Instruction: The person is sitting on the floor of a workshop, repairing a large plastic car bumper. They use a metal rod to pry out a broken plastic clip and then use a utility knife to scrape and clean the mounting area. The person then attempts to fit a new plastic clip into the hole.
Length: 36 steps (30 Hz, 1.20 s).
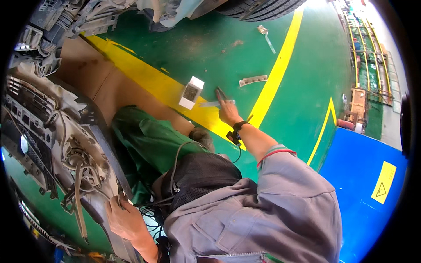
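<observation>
My right hand (230, 113) reaches out over the floor, and a slim dark tool with a reddish side (221, 93) sticks out from its fingertips; its kind is unclear. Beneath the fingers runs a clear, pale strip (209, 104). Just left of it stands an opened white box (191, 93) with small pieces inside, too small to name. My left hand (124, 218) is closed at the edge of a grey vehicle body panel (97, 209). Something dark shows at its fingertips, mostly hidden.
Exposed vehicle parts (81, 164) fill the left side, with a tire (263, 9) at the top. Brown cardboard (94, 72) covers floor near my green-clad legs (147, 140). A curved strip (253, 80) and a crumpled wrapper (262, 30) lie farther off. A blue cabinet (359, 175) stands right.
</observation>
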Each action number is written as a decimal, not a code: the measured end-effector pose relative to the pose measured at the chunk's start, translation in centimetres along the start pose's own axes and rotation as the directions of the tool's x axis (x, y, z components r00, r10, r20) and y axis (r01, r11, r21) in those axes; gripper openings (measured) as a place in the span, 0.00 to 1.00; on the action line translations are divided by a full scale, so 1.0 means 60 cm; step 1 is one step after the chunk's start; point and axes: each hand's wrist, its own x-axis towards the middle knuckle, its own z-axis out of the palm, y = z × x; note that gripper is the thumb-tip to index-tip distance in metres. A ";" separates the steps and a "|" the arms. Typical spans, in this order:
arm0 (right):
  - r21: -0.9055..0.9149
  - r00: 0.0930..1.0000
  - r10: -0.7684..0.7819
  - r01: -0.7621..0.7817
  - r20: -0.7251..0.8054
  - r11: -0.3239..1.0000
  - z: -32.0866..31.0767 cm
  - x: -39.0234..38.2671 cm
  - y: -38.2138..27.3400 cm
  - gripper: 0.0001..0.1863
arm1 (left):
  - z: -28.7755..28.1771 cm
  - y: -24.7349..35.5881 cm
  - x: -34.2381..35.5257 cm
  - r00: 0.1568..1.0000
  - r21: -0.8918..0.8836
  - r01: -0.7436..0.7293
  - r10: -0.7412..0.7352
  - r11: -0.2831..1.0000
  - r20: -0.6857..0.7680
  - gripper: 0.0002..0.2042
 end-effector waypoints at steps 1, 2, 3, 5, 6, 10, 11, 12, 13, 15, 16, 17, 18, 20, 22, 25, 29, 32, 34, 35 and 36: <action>-0.050 1.000 -0.010 0.009 -0.029 0.999 0.011 0.005 -0.006 0.25 | -0.003 0.003 0.000 1.000 0.013 0.008 -0.008 1.000 -0.007 0.10; -0.099 0.998 -0.019 0.013 -0.061 0.995 0.022 0.008 -0.017 0.29 | -0.005 0.004 0.000 1.000 0.001 0.011 -0.011 1.000 -0.006 0.09; -0.138 0.995 -0.036 0.023 -0.094 0.990 0.036 0.018 -0.015 0.27 | -0.007 0.004 -0.001 1.000 -0.011 0.019 -0.019 1.000 -0.006 0.09; -0.190 0.989 -0.071 0.045 -0.132 0.981 0.070 0.040 0.000 0.20 | -0.008 -0.003 0.002 0.998 0.010 0.059 -0.059 0.998 -0.018 0.07; -0.168 0.962 -0.151 0.114 -0.226 0.979 0.077 0.049 0.014 0.16 | -0.005 0.001 -0.001 0.999 0.002 0.015 -0.015 1.000 -0.031 0.06; -0.355 0.954 -0.225 0.145 -0.196 0.924 0.076 0.059 0.033 0.16 | 0.011 -0.003 -0.004 0.998 -0.022 -0.027 0.026 0.999 -0.055 0.05; -0.419 0.958 -0.240 0.156 -0.157 0.894 0.065 0.056 0.033 0.16 | 0.008 -0.003 0.002 0.997 -0.017 0.018 -0.019 1.000 -0.071 0.05; -0.455 0.978 -0.204 0.165 -0.038 0.875 0.058 0.049 0.034 0.16 | 0.009 -0.007 0.001 0.998 -0.045 -0.012 0.009 0.999 -0.065 0.05; -0.435 0.988 -0.150 0.152 0.038 0.888 0.042 0.047 0.020 0.19 | 0.015 -0.013 -0.002 0.998 -0.077 -0.038 0.033 0.996 -0.058 0.04; -0.352 0.987 0.004 0.053 0.158 0.935 0.011 0.066 -0.005 0.14 | 0.019 -0.026 -0.006 0.996 -0.098 -0.029 0.021 0.995 -0.090 0.04; -0.369 0.987 -0.015 0.074 0.161 0.927 -0.008 0.069 -0.016 0.14 | 0.024 -0.031 -0.012 0.997 -0.099 -0.036 0.029 0.994 -0.075 0.04; -0.269 0.972 -0.115 0.169 0.204 0.948 -0.043 0.084 -0.039 0.12 | 0.021 -0.027 -0.007 0.997 -0.100 -0.040 0.034 0.994 -0.066 0.05; -0.164 0.947 -0.214 0.256 0.238 0.953 -0.081 0.096 -0.062 0.12 | 0.018 -0.022 -0.009 0.996 -0.080 -0.050 0.044 0.996 -0.075 0.06; -0.147 0.886 -0.379 0.426 0.266 0.893 -0.175 0.099 -0.125 0.12 | 0.010 -0.023 -0.006 0.998 -0.079 -0.029 0.025 0.996 -0.050 0.06; -0.113 0.836 -0.488 0.526 0.249 0.843 -0.276 0.086 -0.206 0.14 | 0.023 -0.025 -0.012 0.999 -0.070 -0.036 0.034 0.997 -0.034 0.06; 0.059 0.835 -0.425 0.433 0.350 0.899 -0.398 0.065 -0.296 0.14 | 0.016 -0.028 -0.013 0.999 -0.147 -0.013 0.018 0.989 0.033 0.06; 0.230 0.896 -0.336 0.275 0.290 0.934 -0.539 0.018 -0.453 0.17 | 0.022 -0.039 -0.010 0.997 -0.138 -0.062 0.068 0.989 0.045 0.05; 0.282 0.852 -0.430 0.351 0.300 0.893 -0.607 -0.014 -0.582 0.19 | 0.024 -0.032 -0.011 0.994 -0.069 -0.106 0.105 0.992 -0.019 0.05; 0.184 0.503 -0.810 0.803 0.300 0.567 -0.597 -0.016 -0.741 0.17 | 0.025 -0.036 -0.015 0.995 -0.045 -0.097 0.095 0.994 -0.032 0.03; 0.124 0.428 -0.831 0.860 0.354 0.496 -0.569 -0.017 -0.793 0.17 | 0.028 -0.038 -0.020 0.996 -0.055 -0.086 0.084 0.995 -0.029 0.03; 0.045 0.387 -0.826 0.896 0.409 0.442 -0.555 -0.011 -0.841 0.17 | 0.030 -0.038 -0.007 0.993 -0.063 -0.112 0.111 0.992 -0.027 0.03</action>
